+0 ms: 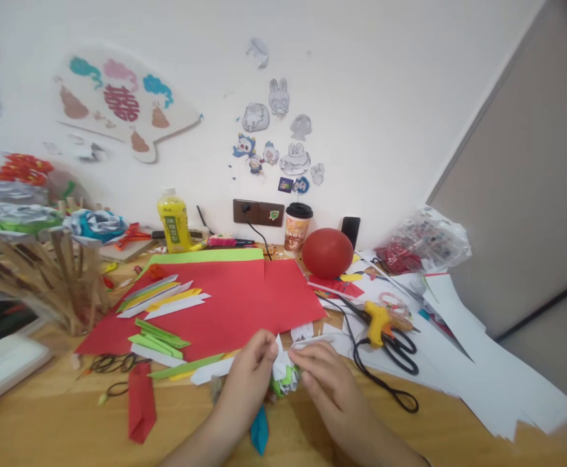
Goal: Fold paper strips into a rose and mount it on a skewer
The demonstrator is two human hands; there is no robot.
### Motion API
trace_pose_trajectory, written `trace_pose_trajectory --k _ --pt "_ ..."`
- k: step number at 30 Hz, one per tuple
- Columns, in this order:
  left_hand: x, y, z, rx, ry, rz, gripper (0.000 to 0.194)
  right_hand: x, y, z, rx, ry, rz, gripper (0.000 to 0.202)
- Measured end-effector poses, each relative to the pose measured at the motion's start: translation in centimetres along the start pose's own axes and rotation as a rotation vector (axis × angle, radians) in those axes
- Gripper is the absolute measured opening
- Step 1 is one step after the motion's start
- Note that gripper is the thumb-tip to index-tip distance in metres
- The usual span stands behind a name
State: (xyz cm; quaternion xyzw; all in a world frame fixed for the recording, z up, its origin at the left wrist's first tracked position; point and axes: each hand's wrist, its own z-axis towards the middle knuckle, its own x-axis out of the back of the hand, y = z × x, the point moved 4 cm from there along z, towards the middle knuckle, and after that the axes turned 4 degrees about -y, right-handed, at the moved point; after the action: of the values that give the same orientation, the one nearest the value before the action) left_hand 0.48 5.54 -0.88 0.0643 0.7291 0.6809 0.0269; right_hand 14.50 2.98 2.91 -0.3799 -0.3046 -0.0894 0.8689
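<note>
Near the table's front edge, both hands meet around a small green and white folded-paper piece (286, 379). My left hand (254, 363) is closed, thumb and fingers pinching a white paper strip that stands up from the piece. My right hand (322, 373) is closed too, its fingertips pressed on white paper at the piece's right side. A blue folded paper (259, 431) points down below my left hand. White, green and yellow strips (213, 371) lie just left of it. The underside of the paper piece is hidden.
Red sheets (244, 292) carry folded strips (167, 295). Right: yellow glue gun (378, 323), black-handled scissors (400, 350), white paper (497, 376). Behind: red balloon (327, 253), lidded cup (297, 230), yellow bottle (174, 222). Left: container of sticks (69, 285), red folded paper (141, 402).
</note>
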Motion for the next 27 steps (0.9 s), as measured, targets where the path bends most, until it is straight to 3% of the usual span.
trace_pose_trajectory --k 6,10,13,20,27 --pt "-0.6 0.0 0.3 -0.029 -0.066 -0.182 0.038 1.0 1.3 0.4 -0.094 0.020 0.053 0.021" --pt "-0.9 -0.6 0.3 0.037 -0.064 -0.251 0.038 0.6 1.1 0.3 -0.048 0.068 -0.037 0.021" --pt "-0.8 -0.6 0.3 -0.011 -0.033 -0.248 0.039 0.2 0.5 0.0 0.010 0.114 -0.085 0.025" --pt "-1.1 0.0 0.2 -0.035 -0.153 -0.164 0.040 0.8 0.0 0.2 0.036 0.078 0.001 0.021" --pt "-1.2 -0.2 0.0 -0.028 -0.126 -0.174 0.038 0.7 -0.8 0.1 0.130 -0.013 -0.062 0.026"
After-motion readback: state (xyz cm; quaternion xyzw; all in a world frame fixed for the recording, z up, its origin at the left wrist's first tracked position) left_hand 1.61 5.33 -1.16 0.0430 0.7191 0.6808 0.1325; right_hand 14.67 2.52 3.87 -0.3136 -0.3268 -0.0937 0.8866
